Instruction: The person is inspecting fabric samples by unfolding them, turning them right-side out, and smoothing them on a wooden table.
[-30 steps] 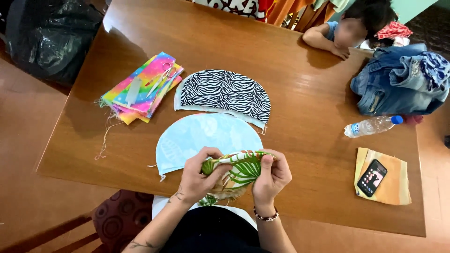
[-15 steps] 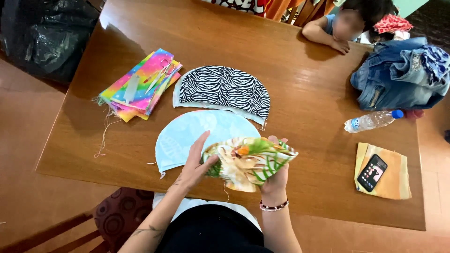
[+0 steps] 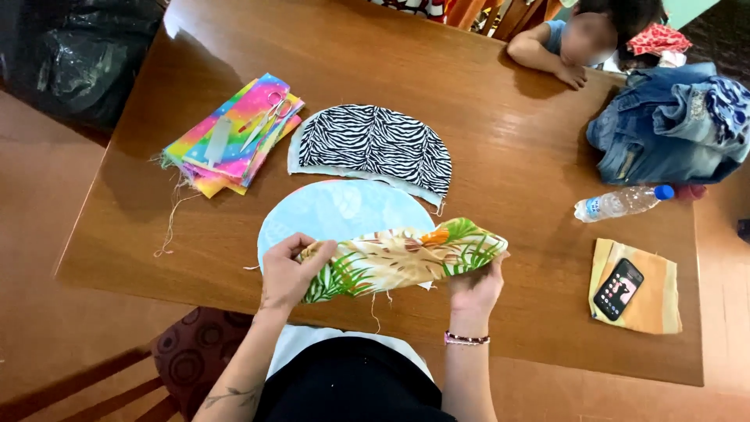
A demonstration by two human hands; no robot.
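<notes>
1. Left hand (image 3: 291, 270): fingers curled and pinched on the left end of the tropical-print fabric piece (image 3: 402, 258), thumb on top.
2. Right hand (image 3: 476, 285): fingers closed under and around the right end of the same piece, palm mostly hidden behind the cloth.
3. The tropical-print fabric piece is held stretched between both hands just above the near edge of the wooden table (image 3: 500, 172), lifted, not lying flat; loose threads hang from its lower edge.
4. Directly behind it, flat on the table, lies a light blue round fabric piece (image 3: 336, 211), partly covered by the held cloth.
5. Further back: zebra-print fabric piece (image 3: 375, 144), flat, touching or just beside the blue one.
6. Left of that: rainbow fabric stack (image 3: 230, 137) with scissors (image 3: 266, 117) on top.
7. Right side: plastic water bottle (image 3: 621, 203) lying down, phone (image 3: 619, 287) on a yellow cloth (image 3: 637, 301), denim pile (image 3: 672, 121) at the far corner.
8. Step, as judged: spreading and inspecting the printed piece, probably to line up its edges. Next move calls for keeping both ends taut and level while it is turned or laid down.
</notes>
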